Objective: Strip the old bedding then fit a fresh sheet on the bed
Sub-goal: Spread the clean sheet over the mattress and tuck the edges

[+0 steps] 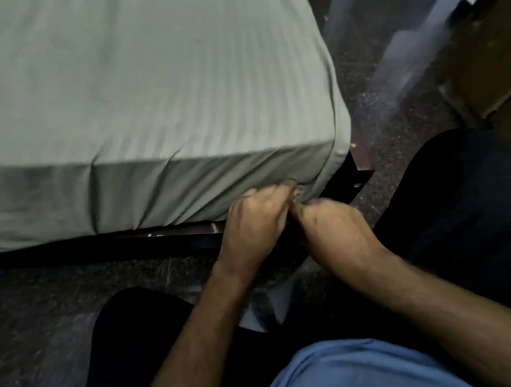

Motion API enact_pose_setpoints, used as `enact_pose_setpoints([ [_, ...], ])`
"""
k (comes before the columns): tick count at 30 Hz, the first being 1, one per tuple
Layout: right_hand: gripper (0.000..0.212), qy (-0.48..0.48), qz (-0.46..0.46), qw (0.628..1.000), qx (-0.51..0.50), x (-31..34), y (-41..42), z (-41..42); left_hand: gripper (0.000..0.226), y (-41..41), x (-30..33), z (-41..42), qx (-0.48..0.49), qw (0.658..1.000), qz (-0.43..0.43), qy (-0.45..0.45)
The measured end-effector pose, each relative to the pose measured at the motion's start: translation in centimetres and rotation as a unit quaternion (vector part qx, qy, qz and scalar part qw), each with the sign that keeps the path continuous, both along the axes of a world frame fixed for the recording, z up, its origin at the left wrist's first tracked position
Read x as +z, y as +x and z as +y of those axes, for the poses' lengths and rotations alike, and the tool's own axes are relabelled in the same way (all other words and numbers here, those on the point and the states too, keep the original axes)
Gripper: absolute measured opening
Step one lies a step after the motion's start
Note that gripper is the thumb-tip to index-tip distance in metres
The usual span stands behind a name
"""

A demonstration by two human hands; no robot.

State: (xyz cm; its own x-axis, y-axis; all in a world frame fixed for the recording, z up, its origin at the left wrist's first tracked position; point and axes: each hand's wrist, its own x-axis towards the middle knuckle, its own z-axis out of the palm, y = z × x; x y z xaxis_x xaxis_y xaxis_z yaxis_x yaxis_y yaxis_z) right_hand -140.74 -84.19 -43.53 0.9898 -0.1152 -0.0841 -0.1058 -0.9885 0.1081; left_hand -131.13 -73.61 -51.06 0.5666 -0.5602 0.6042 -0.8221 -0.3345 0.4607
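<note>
Tucking the sheet at the near right corner of the bed

I'm crouching at the corner w/ both hands down at the bottom hem of the pale green sheet (143,88), which is already lying smooth over the top of the mattress and hanging down the near side, so stripping looks done and fitting is approx. in its last stretch, imo. My left hand (253,223) is curling its fingers into the fabric right at the hem; my right hand (330,225) is touching it just beside, fingers bunched at the same fold, but I can't tell if it's actually pinching cloth. Hem is sitting just above the dark bed frame (169,237). Left to do: getting this corner under; other corners aren't in view.
</note>
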Motion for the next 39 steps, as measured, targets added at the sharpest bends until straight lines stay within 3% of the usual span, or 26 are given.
enact_pose_setpoints([
  [3,0.021,-0.040,-0.160,0.985,0.059,3.4,-0.6,-2.3,0.031,-0.5,1.0,-1.2,0.014,0.996,0.059,-0.062],
  [5,0.017,-0.074,-0.184,0.979,0.056,5.9,-0.3,-4.6,0.034,-1.5,0.9,-2.9,-0.001,0.995,0.092,-0.045],
  [10,0.023,0.037,-0.123,0.987,0.091,8.1,2.8,-11.0,0.032,-3.9,0.4,-6.3,-0.014,0.989,0.141,-0.042],
  [14,0.033,-0.023,-0.097,0.982,0.163,8.5,5.0,-13.1,0.026,-3.5,0.4,-5.8,-0.041,0.984,0.155,-0.072],
  [18,0.011,-0.071,-0.103,0.968,0.216,8.9,5.9,-14.1,0.030,-4.4,1.2,-6.3,0.032,0.983,0.152,-0.094],
  [21,0.027,-0.080,-0.096,0.964,0.234,9.3,6.0,-14.7,0.019,-4.3,2.2,-7.4,0.081,0.987,0.118,-0.068],
  [25,0.019,-0.054,-0.097,0.966,0.233,9.1,5.0,-15.8,0.006,-4.0,3.0,-8.2,0.092,0.992,0.077,-0.048],
  [30,0.011,0.041,-0.041,0.967,0.246,9.0,5.0,-16.9,0.014,-4.2,2.8,-6.6,-0.013,0.991,0.115,-0.064],
  [35,0.008,0.044,-0.067,0.971,0.224,8.8,6.1,-16.4,0.028,-4.4,2.8,-6.6,0.090,0.990,0.105,0.009],
  [39,0.045,-0.008,-0.109,0.973,0.203,8.9,6.3,-14.5,0.026,-4.1,4.2,-4.7,0.073,0.985,0.156,0.021],
])
